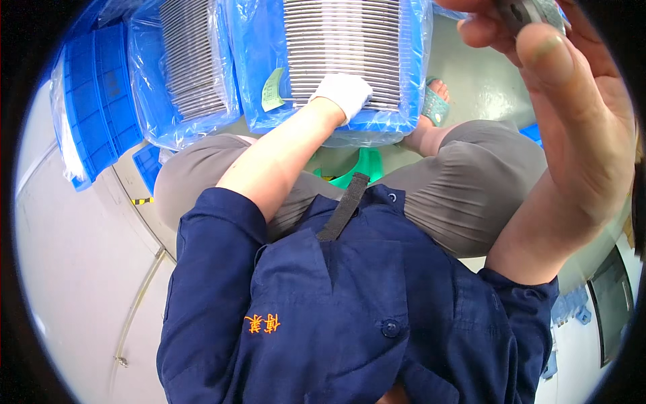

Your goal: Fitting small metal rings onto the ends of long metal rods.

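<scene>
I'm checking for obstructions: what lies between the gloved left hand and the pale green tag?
In the head view, left ends of metal rods lie between the gloved left hand and pale green tag.

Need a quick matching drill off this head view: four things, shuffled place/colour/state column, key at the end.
Things
1. metal rods
2. right hand
3. sandal
4. left hand

Place, colour or state
A. bare, raised at the picture's upper right
B. inside a blue crate
C. gloved in white, over the rods
D. teal, just right of the crate in the picture

Pairs: 1-B, 2-A, 3-D, 4-C
</scene>
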Motion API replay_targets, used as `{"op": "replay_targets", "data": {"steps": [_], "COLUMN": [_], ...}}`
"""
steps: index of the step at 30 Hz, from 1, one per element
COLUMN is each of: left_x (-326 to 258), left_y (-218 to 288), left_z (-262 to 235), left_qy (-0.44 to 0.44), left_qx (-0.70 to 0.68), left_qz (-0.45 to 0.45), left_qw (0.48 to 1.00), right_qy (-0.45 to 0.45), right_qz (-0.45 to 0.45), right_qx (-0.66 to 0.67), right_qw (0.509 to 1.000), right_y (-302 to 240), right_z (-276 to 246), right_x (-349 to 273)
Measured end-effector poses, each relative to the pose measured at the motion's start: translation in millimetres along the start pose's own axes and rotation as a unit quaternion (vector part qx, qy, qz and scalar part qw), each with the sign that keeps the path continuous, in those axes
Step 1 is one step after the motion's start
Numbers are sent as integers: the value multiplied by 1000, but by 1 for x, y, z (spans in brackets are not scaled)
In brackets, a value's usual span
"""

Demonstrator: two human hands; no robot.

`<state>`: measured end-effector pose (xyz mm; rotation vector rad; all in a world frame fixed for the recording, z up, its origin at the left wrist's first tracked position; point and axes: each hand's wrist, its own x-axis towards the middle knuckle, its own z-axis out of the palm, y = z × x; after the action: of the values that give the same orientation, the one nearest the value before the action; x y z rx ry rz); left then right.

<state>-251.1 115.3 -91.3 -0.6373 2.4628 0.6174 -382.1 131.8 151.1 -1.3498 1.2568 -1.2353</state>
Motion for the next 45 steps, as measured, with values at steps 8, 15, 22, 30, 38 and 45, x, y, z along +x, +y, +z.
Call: {"op": "replay_targets", "data": {"steps": [8, 15, 22, 30, 38, 45], "left_x": [19, 14, -24, -49, -46, -61], "left_y": [19, 22, -28, -66, -73, -36], "left_z": [12, 1, -2, 2, 9, -27], "left_qy": [135, 16, 160, -58, -41, 3], "left_qx": [-33, -105, -167, -180, -235, -219], "left_qz": [64, 15, -143, -394, -354, -296], "left_qw": [988, 994, 962, 900, 904, 930], "right_qy": [3, -10, 0, 7, 9, 1], "right_qz": [14, 5, 2, -1, 1, 11], "right_qx": [2, 16, 21, 18, 18, 21], "right_qw": [1000, 1000, 1000, 1000, 1000, 1000], "right_y": [-2, 1, 5, 9, 8, 10], "right_z": [3, -4, -10, -32, -39, -37], "right_x": [1, 0, 3, -16, -18, -18]}}
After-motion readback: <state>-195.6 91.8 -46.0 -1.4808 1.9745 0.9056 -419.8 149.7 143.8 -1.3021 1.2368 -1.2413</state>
